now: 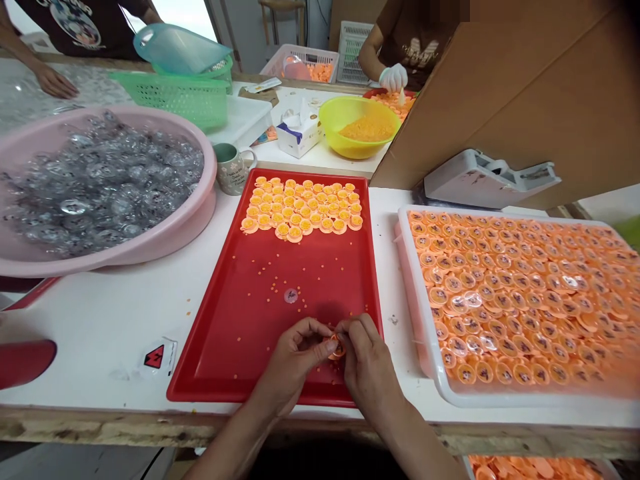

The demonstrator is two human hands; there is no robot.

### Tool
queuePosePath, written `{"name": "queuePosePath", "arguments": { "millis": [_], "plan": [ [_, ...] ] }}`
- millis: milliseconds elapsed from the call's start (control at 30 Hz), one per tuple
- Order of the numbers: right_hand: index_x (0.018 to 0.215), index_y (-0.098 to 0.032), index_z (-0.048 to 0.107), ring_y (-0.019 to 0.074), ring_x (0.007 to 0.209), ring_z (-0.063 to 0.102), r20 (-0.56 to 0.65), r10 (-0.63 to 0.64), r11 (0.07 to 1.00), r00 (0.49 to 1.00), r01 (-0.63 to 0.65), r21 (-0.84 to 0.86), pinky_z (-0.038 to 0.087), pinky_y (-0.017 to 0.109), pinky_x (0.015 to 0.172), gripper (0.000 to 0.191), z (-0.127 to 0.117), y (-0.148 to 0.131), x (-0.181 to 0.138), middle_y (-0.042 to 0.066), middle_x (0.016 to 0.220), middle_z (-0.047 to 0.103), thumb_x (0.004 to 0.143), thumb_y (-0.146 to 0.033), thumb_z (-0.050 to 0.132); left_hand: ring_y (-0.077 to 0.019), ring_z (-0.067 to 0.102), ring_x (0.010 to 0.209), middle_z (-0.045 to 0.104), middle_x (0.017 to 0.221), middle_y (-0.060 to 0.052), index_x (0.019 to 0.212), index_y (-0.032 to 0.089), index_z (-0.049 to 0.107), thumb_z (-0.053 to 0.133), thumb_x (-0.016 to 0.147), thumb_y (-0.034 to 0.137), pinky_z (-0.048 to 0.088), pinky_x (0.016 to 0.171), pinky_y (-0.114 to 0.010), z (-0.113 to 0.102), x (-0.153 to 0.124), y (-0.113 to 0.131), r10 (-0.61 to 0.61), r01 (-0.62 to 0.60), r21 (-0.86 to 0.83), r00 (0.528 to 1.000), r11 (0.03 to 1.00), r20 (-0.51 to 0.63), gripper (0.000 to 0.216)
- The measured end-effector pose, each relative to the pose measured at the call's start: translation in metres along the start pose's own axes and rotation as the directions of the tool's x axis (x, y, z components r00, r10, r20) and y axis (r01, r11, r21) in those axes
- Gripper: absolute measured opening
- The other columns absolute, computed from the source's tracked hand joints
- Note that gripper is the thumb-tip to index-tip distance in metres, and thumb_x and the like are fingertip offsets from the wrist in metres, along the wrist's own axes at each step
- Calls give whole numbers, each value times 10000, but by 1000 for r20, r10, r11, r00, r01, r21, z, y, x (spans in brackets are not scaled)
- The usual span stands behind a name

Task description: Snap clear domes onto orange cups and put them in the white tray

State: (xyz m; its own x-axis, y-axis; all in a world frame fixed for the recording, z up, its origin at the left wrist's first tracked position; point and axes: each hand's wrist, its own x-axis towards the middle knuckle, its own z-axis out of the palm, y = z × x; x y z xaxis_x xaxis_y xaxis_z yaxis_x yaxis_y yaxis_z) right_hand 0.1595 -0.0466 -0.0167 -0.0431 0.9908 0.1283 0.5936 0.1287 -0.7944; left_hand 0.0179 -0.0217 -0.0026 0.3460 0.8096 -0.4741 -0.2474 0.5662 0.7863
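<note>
My left hand [293, 360] and my right hand [367, 363] meet low over a red plastic tray [260, 320], pinching a small round orange piece [336, 347] between their fingertips. Its exact shape is partly hidden by my fingers. Further up the tray, rows of similar orange cups [300, 207] sit packed together, each with a yellow-orange filling. A clear plastic blister [291, 295] lies alone on the red surface, and tiny orange granules [273, 270] are scattered around it.
A pink basin [150, 230] of clear blisters stands left, and a white tray [425, 320] of orange pieces stands right. Beyond are a mug, tissue box, yellow bowl of orange granules, cardboard partition, and baskets. A gloved co-worker's hand [393, 77] works at the back.
</note>
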Motion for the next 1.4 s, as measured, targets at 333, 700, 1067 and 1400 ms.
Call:
{"name": "queuePosePath", "arguments": {
  "millis": [333, 700, 1067, 1400],
  "plan": [
    [856, -203, 609, 144, 686, 591, -146, 154, 940, 977, -99, 328, 498, 249, 600, 23, -10, -13, -13, 14, 782, 602, 873, -194, 596, -151, 621, 967, 690, 1016, -26, 1098, 222, 669, 711, 791, 212, 491, 867, -239, 1, -3, 3, 89, -89, 6, 996, 996, -4, 310],
    [917, -206, 635, 178, 887, 618, -188, -52, 979, 981, 88, 185, 518, 294, 733, 189, -25, -22, -15, 70, 950, 621, 902, -81, 495, -159, 686, 796, 724, 861, -16, 918, 197, 693, 691, 762, 133, 564, 721, -224, 14, -12, 18, 279, -273, 254, 960, 928, 10, 168],
    [1066, -211, 539, 163, 836, 585, -239, 7, 982, 971, 38, 182, 518, 277, 685, 220, -14, -17, -18, 54, 925, 576, 901, -83, 470, -170, 697, 750, 747, 819, -14, 922, 217, 736, 663, 783, 134, 560, 706, -234, 17, -12, 11, 339, -313, 302, 940, 900, -35, 177],
    [959, -221, 604, 175, 851, 621, -337, -11, 967, 941, 96, 237, 531, 292, 724, 165, -25, -22, -13, 53, 909, 629, 884, -88, 541, -237, 650, 1050, 717, 1108, -63, 991, 244, 710, 719, 784, 186, 522, 912, -336, 19, -8, 6, 269, -263, -93, 961, 960, 60, 215]
  ]
}}
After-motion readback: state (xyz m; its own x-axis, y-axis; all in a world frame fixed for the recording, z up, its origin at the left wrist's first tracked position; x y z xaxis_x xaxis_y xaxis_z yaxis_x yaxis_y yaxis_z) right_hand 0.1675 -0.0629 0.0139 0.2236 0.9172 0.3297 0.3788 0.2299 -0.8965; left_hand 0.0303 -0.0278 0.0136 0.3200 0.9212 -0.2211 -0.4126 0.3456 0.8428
